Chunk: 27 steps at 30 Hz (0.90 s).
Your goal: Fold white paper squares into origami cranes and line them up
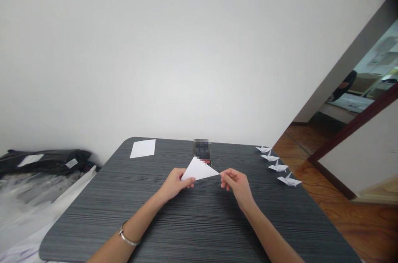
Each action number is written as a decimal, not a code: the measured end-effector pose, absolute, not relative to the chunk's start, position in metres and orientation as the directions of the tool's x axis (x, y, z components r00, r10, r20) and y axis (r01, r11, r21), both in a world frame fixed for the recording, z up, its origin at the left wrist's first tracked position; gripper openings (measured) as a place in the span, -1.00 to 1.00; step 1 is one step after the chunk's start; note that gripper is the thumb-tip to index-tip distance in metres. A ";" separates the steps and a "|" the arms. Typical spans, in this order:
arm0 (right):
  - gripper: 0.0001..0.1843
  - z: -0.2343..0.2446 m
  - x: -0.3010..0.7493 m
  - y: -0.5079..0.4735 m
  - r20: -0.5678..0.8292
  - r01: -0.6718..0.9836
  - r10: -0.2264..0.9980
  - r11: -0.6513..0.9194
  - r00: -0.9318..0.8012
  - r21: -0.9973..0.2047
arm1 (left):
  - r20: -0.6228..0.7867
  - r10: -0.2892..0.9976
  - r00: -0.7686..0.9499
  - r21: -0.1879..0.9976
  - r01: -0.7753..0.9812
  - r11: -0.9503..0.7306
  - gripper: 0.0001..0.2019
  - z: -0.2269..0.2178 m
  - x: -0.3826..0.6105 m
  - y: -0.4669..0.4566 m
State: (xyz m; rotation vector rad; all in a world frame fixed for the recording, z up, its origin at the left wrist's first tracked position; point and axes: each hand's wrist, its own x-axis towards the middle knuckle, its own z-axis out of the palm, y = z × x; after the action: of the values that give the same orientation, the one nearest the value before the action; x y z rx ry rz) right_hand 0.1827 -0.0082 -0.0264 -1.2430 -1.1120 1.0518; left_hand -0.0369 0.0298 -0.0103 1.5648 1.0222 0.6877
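A white sheet of paper folded into a triangle (199, 170) is held up between my two hands, above the dark table. My left hand (176, 182) grips its left corner, thumb on top and fingers underneath. At the pointed right corner, my right hand (235, 183) pinches the tip between thumb and forefinger, the other fingers curled. Just behind the triangle sits a dark, pixelated object (202, 150) with a bit of red at its base; its kind cannot be made out. A silver bracelet (127, 236) circles my left wrist.
Several folded white paper cranes (289, 180) stand in a row along the right edge of the dark wood-grain table (186, 230). Flat white paper (143, 148) lies at the far left. Black and clear plastic bags (46, 172) are heaped left of the table. A wall rises behind.
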 end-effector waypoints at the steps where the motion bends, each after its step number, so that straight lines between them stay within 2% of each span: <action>1: -0.71 -0.026 0.183 -0.008 0.052 -0.014 0.982 0.056 0.179 -0.998 | -0.090 0.884 0.460 0.967 0.251 -0.032 -0.76 -0.010 -0.037 0.030; 4: -0.71 -0.027 0.180 -0.009 0.024 -0.082 0.983 0.039 0.179 -0.996 | -0.084 0.873 0.480 0.970 0.241 -0.040 -0.77 -0.010 -0.036 0.029; 9: -0.69 -0.030 0.170 -0.011 -0.004 -0.032 1.000 -0.005 -0.028 -0.999 | -0.084 0.831 0.551 0.968 0.244 -0.064 -0.77 -0.008 -0.034 0.027; 13: -0.68 -0.033 0.166 -0.012 0.013 -0.003 1.000 0.012 -0.027 -1.000 | -0.044 0.825 0.564 0.969 0.226 -0.103 -0.78 -0.009 -0.032 0.027; 16: -0.68 -0.035 0.163 -0.014 0.009 0.015 0.999 0.010 -0.040 -1.000 | -0.008 0.842 0.539 0.974 0.193 -0.114 -0.68 -0.014 -0.030 0.026; 19: -0.67 -0.037 0.162 -0.014 0.014 0.024 0.998 0.015 -0.055 -1.000 | -0.068 0.856 0.512 0.980 0.196 -0.040 -0.66 -0.017 -0.028 0.026; 27: -0.64 -0.033 0.173 -0.011 0.031 0.025 0.999 0.030 0.041 -0.999 | -0.093 0.877 0.471 0.992 0.121 0.040 -0.66 -0.010 -0.038 0.035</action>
State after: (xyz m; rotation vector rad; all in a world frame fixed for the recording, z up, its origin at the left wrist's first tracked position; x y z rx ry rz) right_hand 0.1731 -0.0105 -0.0328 -1.2235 -1.2107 1.1447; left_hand -0.0380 0.0346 -0.0098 1.4297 0.9404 0.7358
